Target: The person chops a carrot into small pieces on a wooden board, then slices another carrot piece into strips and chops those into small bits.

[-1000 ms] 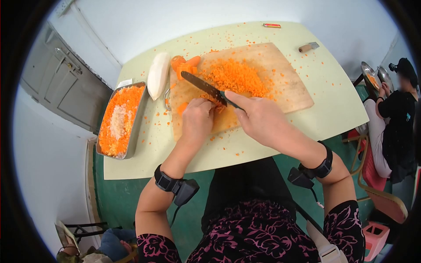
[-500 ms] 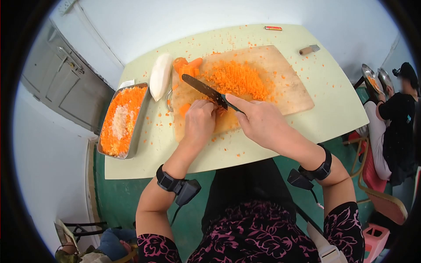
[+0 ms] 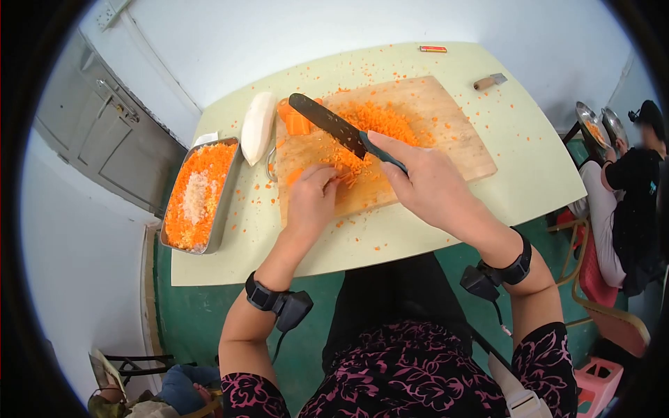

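My right hand is wrapped round the dark handle of a kitchen knife. Its dark blade, with orange bits stuck on it, is raised and points to the upper left over chopped carrot. Close below the blade, my left hand has its fingertips pinched on thin carrot strips, partly hidden by the fingers. Under both hands lies a wooden cutting board. Larger carrot pieces sit at its upper left, partly behind the blade tip.
Left of the board are a peeled white radish and a metal tray of chopped carrot with a pale heap on top. A peeler-like tool with a wooden handle and a red lighter lie at the back. Another person sits at right holding a bowl.
The knife has lifted away from my left hand, its blade showing more. My left hand has shifted slightly left and down, fingers opening a little off the carrot strips. The view moved slightly.
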Demonstrator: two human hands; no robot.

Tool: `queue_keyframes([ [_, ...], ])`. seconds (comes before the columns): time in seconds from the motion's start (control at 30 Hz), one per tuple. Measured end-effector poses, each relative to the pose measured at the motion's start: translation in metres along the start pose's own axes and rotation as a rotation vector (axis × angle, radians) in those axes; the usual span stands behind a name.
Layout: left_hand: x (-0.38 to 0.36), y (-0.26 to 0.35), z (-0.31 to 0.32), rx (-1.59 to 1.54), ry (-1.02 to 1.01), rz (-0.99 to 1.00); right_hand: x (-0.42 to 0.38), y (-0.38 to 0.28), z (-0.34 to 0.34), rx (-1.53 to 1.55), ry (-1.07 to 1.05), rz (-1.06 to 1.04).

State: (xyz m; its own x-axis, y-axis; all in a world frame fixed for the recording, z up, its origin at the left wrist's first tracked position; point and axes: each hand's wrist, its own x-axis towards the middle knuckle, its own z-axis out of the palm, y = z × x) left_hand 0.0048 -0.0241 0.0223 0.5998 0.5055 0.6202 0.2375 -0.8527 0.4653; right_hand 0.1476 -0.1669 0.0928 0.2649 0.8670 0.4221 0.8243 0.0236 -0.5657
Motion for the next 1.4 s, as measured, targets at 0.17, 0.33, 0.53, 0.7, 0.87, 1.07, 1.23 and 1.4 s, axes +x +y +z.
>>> queue_keyframes([
  [0.17, -0.007, -0.007, 0.000, 0.074, 0.030, -0.046, -0.007, 0.010, 0.005, -0.049, -0.008, -0.079],
  [0.33, -0.005, -0.001, 0.002, 0.236, -0.015, 0.063, -0.010, 0.000, 0.006, -0.074, -0.016, -0.116],
  [0.53, -0.005, -0.003, 0.007, 0.245, -0.006, 0.053, -0.010, 0.016, 0.030, -0.091, 0.007, -0.134],
  [0.7, -0.006, -0.003, 0.006, 0.144, 0.054, 0.049, -0.005, 0.004, 0.011, -0.020, -0.027, -0.059],
  [0.87, -0.002, 0.009, -0.004, 0.120, -0.051, -0.048, -0.011, 0.004, 0.006, -0.066, -0.075, -0.067],
  [1.07, -0.004, 0.002, 0.007, 0.185, -0.004, 0.039, -0.017, 0.000, 0.008, -0.084, -0.008, -0.140],
  [1.23, -0.004, 0.000, 0.011, 0.209, 0.006, 0.043, -0.018, 0.008, 0.019, -0.125, -0.047, -0.147],
  [1.4, -0.004, 0.002, 0.015, 0.196, 0.050, 0.002, -0.011, 0.003, 0.013, -0.097, -0.005, -0.129],
])
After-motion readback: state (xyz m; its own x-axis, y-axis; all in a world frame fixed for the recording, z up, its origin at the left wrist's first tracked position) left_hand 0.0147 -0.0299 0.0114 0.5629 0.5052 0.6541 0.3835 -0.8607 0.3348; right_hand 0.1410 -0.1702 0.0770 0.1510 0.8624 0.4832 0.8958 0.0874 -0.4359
